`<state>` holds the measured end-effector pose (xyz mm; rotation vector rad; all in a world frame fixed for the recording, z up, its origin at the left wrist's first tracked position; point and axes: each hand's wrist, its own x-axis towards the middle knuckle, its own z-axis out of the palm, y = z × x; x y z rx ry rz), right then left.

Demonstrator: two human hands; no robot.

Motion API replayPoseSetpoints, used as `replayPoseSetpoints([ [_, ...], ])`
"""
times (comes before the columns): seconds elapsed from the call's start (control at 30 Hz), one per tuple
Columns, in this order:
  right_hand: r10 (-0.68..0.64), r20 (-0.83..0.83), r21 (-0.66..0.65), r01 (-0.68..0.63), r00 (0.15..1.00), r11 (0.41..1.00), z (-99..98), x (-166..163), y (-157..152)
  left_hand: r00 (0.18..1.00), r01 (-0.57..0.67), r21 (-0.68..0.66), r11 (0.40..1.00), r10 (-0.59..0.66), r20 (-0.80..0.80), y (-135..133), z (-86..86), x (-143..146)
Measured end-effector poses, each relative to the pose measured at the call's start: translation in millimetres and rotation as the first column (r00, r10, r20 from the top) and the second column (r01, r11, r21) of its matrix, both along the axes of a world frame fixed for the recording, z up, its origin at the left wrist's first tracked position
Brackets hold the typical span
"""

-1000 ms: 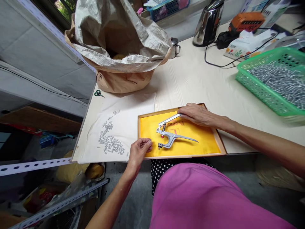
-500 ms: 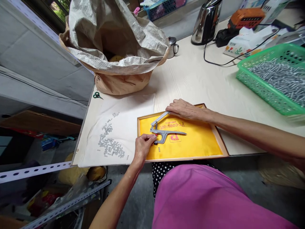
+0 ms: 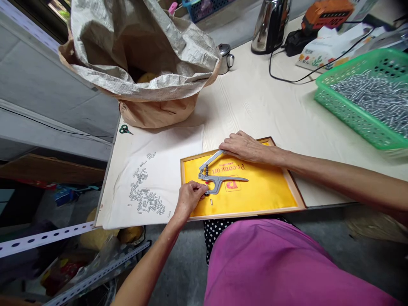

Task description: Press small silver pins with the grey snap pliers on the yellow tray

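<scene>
Grey snap-fastener pliers [image 3: 219, 182] lie over a yellow-lined tray [image 3: 267, 199] with their jaws towards the left. My right hand [image 3: 242, 146] is closed over the end of the raised upper handle. At the jaws, my left hand [image 3: 193, 195] is pinched shut, thumb and fingertips together; whatever lies between them is too small or hidden to make out. A small red part shows in the jaw just above those fingertips. One small metal spring-like piece [image 3: 211, 202] rests on the yellow cloth below the jaws. Several similar small metal pieces [image 3: 148, 199] are scattered on a white cloth [image 3: 117, 212] at left.
A large paper-lined sack [image 3: 159, 110] stands behind the white cloth, with green-handled scissors [image 3: 125, 129] beside it. At right is a green basket [image 3: 347, 110] heaped with metal pieces. A lidded metal cup [image 3: 225, 59], kettle [image 3: 269, 29] and black cable [image 3: 296, 80] are at the back.
My left fingertips have slid slightly down the jaw, so the red part now shows above them. My right hand stays on the upper handle. The whole view has shifted a little.
</scene>
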<state>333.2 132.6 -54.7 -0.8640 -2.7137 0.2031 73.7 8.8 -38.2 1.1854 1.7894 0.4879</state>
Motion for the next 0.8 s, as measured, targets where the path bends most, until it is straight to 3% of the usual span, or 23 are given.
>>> replayPoseSetpoints([
  [0.13, -0.024, 0.026, 0.013, 0.024, 0.999, 1.000, 2.0, 0, -3, 0.999, -0.010, -0.050, 0.999, 0.012, 0.044, 3, 3.1, 3],
  [0.5, -0.101, 0.121, 0.109, 0.088, 0.987, 0.990, 14.6, -4, -23, 0.997, -0.031, -0.003, 1.000, 0.031, 0.076, -2, -0.7, 2],
  [0.8, -0.081, 0.068, 0.131, 0.072, 0.994, 0.989, 18.0, -3, -33, 0.995, -0.048, -0.005, 0.999, 0.048, 0.085, -4, -1.1, 4],
])
